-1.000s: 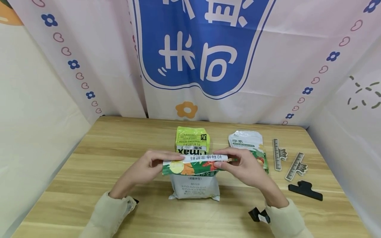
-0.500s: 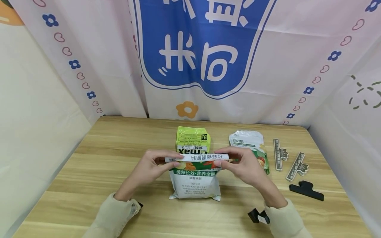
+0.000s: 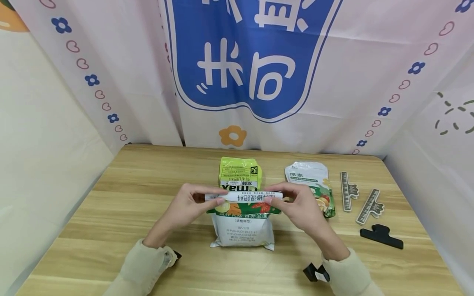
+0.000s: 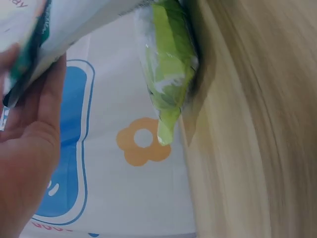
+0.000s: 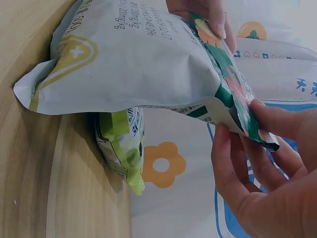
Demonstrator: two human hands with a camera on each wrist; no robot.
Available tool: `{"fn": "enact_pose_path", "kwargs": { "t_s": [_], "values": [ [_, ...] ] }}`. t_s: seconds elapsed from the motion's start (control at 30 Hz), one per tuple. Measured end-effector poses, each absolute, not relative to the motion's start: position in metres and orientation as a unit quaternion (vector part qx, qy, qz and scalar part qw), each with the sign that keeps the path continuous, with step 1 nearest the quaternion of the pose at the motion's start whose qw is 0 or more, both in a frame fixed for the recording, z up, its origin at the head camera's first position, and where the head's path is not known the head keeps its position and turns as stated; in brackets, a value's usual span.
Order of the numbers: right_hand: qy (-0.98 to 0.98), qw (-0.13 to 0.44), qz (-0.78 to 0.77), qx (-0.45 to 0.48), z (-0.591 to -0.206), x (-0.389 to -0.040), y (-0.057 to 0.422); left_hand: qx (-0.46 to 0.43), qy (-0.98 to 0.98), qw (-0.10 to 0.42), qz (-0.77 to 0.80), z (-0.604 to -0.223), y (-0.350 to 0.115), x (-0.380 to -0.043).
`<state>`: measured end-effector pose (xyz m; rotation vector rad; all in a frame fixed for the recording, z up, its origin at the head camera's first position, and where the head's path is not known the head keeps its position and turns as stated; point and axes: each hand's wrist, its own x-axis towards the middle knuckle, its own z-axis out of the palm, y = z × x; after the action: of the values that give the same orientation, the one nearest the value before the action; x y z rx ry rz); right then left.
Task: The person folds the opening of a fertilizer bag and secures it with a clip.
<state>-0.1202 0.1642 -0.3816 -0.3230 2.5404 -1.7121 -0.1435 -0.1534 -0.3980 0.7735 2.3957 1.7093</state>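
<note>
A white fertilizer bag [image 3: 242,232] with a green printed band stands upright on the table, its top folded over into a flat strip. My left hand [image 3: 194,205] pinches the left end of that fold, thumb in front and fingers behind. At the right end, my right hand [image 3: 300,205] pinches it the same way. The right wrist view shows the bag's side and the right hand [image 5: 272,173] gripping the folded edge. In the left wrist view, the left hand [image 4: 32,144] holds the other end of the fold.
A lime-green bag [image 3: 240,170] stands right behind the white one, partly hidden. Another white-and-green bag [image 3: 307,172] lies to the right. Farther right are two ruler-marked clips [image 3: 346,191] and a black clip [image 3: 381,237]. A printed curtain [image 3: 333,102] hangs behind the table [image 3: 148,164].
My left thumb has come round to the front of the fold. The folded strip first rolled narrower, then tilted to show more of its printing. Both hands keep their places at its ends.
</note>
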Motion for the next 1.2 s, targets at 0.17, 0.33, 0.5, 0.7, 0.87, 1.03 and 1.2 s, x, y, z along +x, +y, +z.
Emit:
{"fn": "enact_pose_path", "kwargs": {
  "t_s": [0.17,0.33,0.5,0.7,0.87,1.03,1.2],
  "values": [
    [0.825,0.007,-0.555,-0.108,-0.379,-0.118,0.165,0.263,0.780,0.034,0.567,-0.394,-0.150,-0.141],
    [0.832,-0.014,-0.543,-0.113,-0.373,-0.115,0.167,0.320,0.776,-0.035,0.542,-0.391,-0.145,-0.139],
    [0.819,-0.010,-0.559,-0.129,-0.375,-0.113,0.168,0.361,0.775,-0.086,0.512,-0.393,-0.146,-0.138],
    [0.812,-0.013,-0.569,-0.134,-0.379,-0.109,0.171,0.410,0.760,-0.178,0.472,-0.399,-0.148,-0.135],
    [0.811,-0.019,-0.565,-0.151,-0.382,-0.107,0.175,0.463,0.717,-0.257,0.454,-0.405,-0.146,-0.138],
    [0.809,-0.019,-0.564,-0.167,-0.384,-0.108,0.177,0.479,0.706,-0.325,0.409,-0.409,-0.143,-0.142],
    [0.812,-0.006,-0.554,-0.181,-0.385,-0.106,0.183,0.499,0.688,-0.385,0.361,-0.413,-0.143,-0.142]
  ]
}}
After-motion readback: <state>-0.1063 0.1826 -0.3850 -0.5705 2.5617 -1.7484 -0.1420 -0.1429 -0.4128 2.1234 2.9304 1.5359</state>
